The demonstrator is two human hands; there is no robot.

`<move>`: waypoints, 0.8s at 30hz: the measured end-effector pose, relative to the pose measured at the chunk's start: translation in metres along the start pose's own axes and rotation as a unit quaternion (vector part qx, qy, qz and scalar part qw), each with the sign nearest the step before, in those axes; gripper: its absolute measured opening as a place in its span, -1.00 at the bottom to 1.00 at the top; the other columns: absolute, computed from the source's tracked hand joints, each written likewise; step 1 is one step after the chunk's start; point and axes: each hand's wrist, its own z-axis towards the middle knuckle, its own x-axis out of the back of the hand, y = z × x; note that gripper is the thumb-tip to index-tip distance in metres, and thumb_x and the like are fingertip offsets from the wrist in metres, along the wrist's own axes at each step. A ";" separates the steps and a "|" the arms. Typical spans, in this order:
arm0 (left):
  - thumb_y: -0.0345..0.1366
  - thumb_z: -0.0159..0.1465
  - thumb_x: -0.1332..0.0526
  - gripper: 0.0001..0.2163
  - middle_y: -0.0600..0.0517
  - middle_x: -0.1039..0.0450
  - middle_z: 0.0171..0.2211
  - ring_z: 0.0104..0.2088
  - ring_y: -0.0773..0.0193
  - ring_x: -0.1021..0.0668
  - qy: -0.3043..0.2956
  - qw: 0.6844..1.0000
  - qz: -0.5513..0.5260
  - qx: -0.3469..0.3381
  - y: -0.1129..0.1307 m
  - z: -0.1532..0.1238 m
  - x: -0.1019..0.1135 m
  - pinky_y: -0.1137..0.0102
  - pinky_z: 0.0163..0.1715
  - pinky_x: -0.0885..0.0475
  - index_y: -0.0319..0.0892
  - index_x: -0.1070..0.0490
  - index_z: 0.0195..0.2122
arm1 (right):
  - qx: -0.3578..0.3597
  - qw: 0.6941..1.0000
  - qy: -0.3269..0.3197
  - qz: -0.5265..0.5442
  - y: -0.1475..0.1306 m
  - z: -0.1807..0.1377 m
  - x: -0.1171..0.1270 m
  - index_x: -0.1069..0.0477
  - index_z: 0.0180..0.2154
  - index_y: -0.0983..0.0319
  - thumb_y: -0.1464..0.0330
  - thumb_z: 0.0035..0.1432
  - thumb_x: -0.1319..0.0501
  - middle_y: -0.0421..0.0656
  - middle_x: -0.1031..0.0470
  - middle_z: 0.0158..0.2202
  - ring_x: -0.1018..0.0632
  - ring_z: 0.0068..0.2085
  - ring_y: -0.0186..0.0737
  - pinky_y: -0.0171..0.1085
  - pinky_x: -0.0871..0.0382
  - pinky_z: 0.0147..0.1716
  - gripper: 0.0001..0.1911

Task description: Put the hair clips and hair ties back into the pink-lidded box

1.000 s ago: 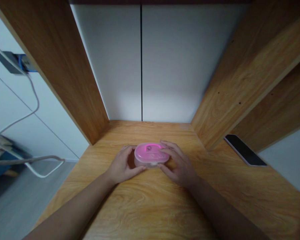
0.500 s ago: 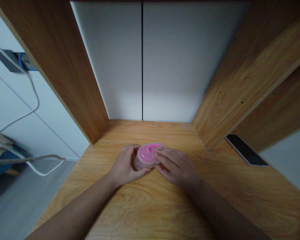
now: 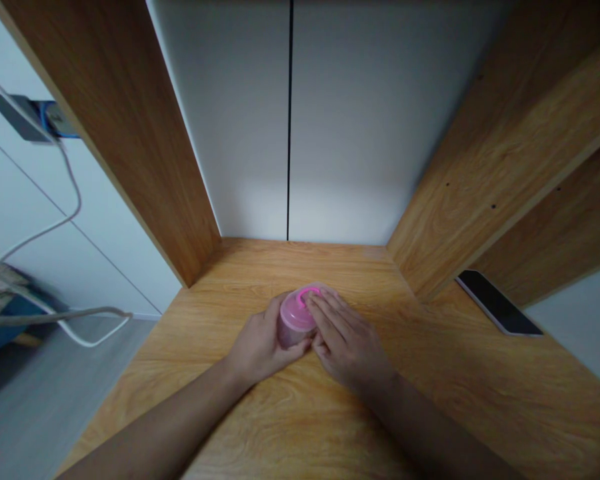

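A small clear plastic container [image 3: 293,337] with a pink lid [image 3: 295,317] is between my hands over the wooden tabletop. A brighter pink ring handle [image 3: 307,291] sits on top of the lid. My left hand [image 3: 265,345] wraps round the container's left side, thumb along the near side. From the right, my right hand [image 3: 347,340] lies over the lid, with fingertips at the ring and the thumb low on the near side. The right fingers hide part of the lid, and the container's far right side is mostly covered.
On the right of the wooden tabletop [image 3: 290,427] lies a dark-screened phone [image 3: 500,303]. Wooden side panels [image 3: 130,133] and a white back panel [image 3: 250,133] surround the work area. A white cable [image 3: 75,187] hangs at the left, beyond the table edge.
The container has shifted slightly right and its lid is tilted differently. My right fingertips have moved farther over the lid onto the ring. My left hand has moved right with the container.
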 end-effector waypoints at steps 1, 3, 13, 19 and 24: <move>-0.01 0.17 -0.33 -0.31 -0.14 -0.51 0.09 -0.03 -0.01 -0.63 -0.001 1.000 0.003 -0.001 0.000 0.000 0.000 0.15 -0.06 -0.56 -0.12 -0.12 0.26 | 0.002 1.000 0.001 0.004 0.000 0.000 0.000 -0.07 0.36 0.43 0.56 0.15 -0.08 0.10 -0.42 0.22 -0.35 0.31 0.10 0.09 -0.37 0.26 -0.28; -0.01 0.17 -0.33 -0.30 -0.13 -0.50 0.09 -0.04 -0.02 -0.63 -0.005 1.000 0.006 -0.006 -0.001 0.000 0.000 0.15 -0.08 -0.56 -0.12 -0.12 0.26 | 0.001 1.000 0.003 0.015 0.001 0.000 0.001 0.00 0.38 0.39 0.59 0.13 -0.06 0.07 -0.42 0.22 -0.34 0.31 0.07 0.09 -0.37 0.26 -0.23; -0.20 0.12 -0.40 -0.44 -0.15 -0.44 0.03 0.05 0.01 -0.51 0.046 0.993 -0.055 -0.095 -0.015 0.011 0.005 0.11 0.11 -0.43 -0.14 -0.30 0.13 | 0.028 0.998 0.001 0.054 0.013 0.003 0.010 -0.29 0.24 0.22 0.51 0.19 -0.20 -0.04 -0.50 0.15 -0.47 0.22 -0.05 -0.01 -0.38 0.24 -0.42; -0.23 0.04 -0.48 -0.28 -0.20 -0.42 0.11 0.09 -0.04 -0.51 0.059 0.983 -0.164 -0.065 -0.029 0.012 -0.001 0.04 0.14 -0.39 -0.13 -0.24 0.21 | 0.028 0.995 0.076 0.065 0.019 0.003 0.016 -0.42 0.08 0.20 0.48 0.13 -0.34 -0.03 -0.59 0.01 -0.55 0.10 -0.05 -0.04 -0.46 0.12 -0.55; -0.26 0.05 -0.49 -0.27 -0.22 -0.40 0.15 0.15 -0.06 -0.49 0.033 0.975 -0.211 -0.056 -0.032 0.012 -0.003 0.01 0.21 -0.34 -0.13 -0.24 0.23 | -0.057 0.987 0.151 0.026 0.020 -0.003 0.016 -0.53 -0.17 0.12 0.49 0.10 -0.39 -0.13 -0.55 -0.32 -0.57 -0.29 -0.17 -0.16 -0.49 -0.29 -0.75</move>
